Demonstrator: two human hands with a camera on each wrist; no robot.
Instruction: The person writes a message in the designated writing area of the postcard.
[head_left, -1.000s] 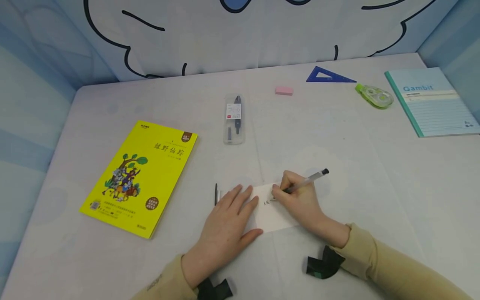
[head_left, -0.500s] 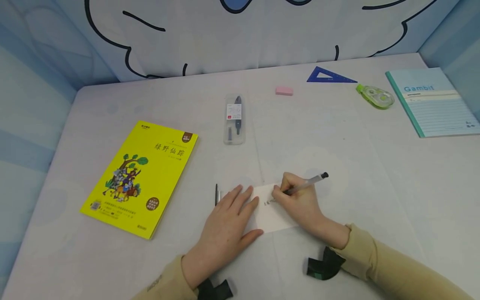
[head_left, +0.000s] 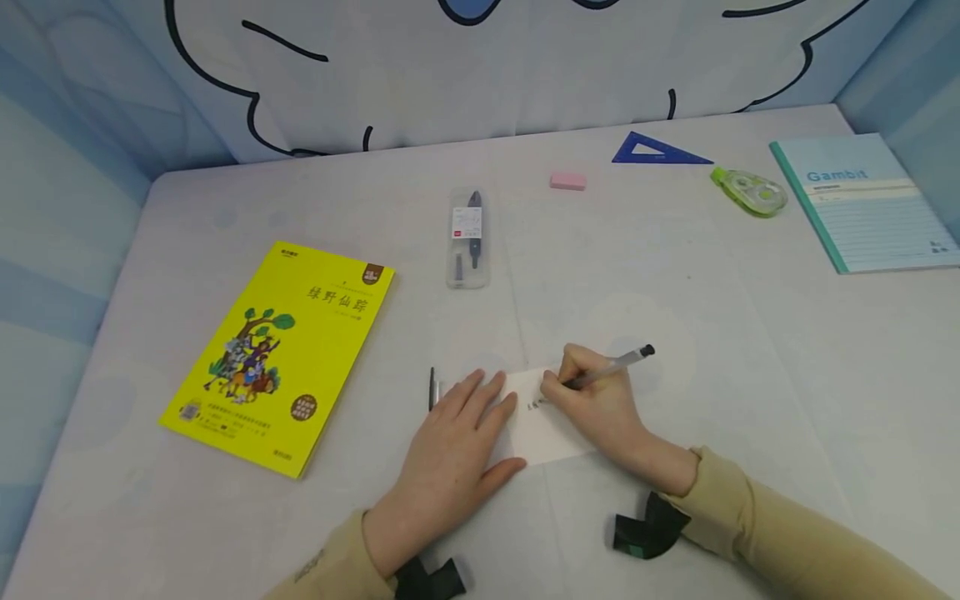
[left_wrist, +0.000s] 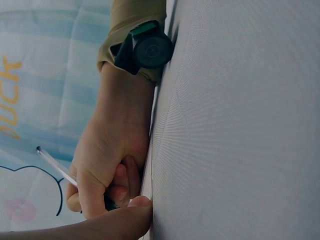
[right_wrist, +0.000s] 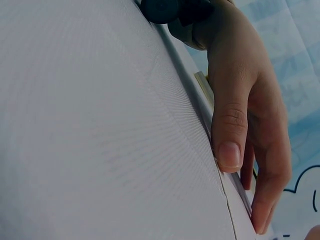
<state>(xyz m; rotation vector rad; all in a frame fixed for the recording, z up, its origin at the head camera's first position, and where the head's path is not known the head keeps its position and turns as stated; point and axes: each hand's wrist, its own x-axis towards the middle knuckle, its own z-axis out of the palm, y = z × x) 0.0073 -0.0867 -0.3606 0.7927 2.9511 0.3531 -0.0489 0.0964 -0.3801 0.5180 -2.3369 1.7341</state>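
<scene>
In the head view, a white sheet of paper (head_left: 551, 437) lies on the table with a short row of dark marks near its upper middle. My right hand (head_left: 600, 404) grips a pen (head_left: 618, 363), its black end up to the right and its tip down by the marks, hidden behind the fingers. My left hand (head_left: 453, 454) rests flat across the left part of the sheet, fingers extended and thumb at its lower edge. Left of those fingers a thin dark pen-like stick (head_left: 432, 388) is partly covered. The left wrist view shows the right hand's fingers (left_wrist: 92, 192) curled round the pen.
A yellow book (head_left: 277, 358) lies at left. Farther back are a compass in a clear case (head_left: 468, 242), a pink eraser (head_left: 567, 181), a blue set square (head_left: 660, 150), a green correction tape (head_left: 750, 192) and a notebook (head_left: 870, 204). A fabric wall (head_left: 480, 83) borders the table's back.
The pen has tipped slightly lower at its black end, and my right hand has shifted a few pixels left along the writing. My left hand stays in place.
</scene>
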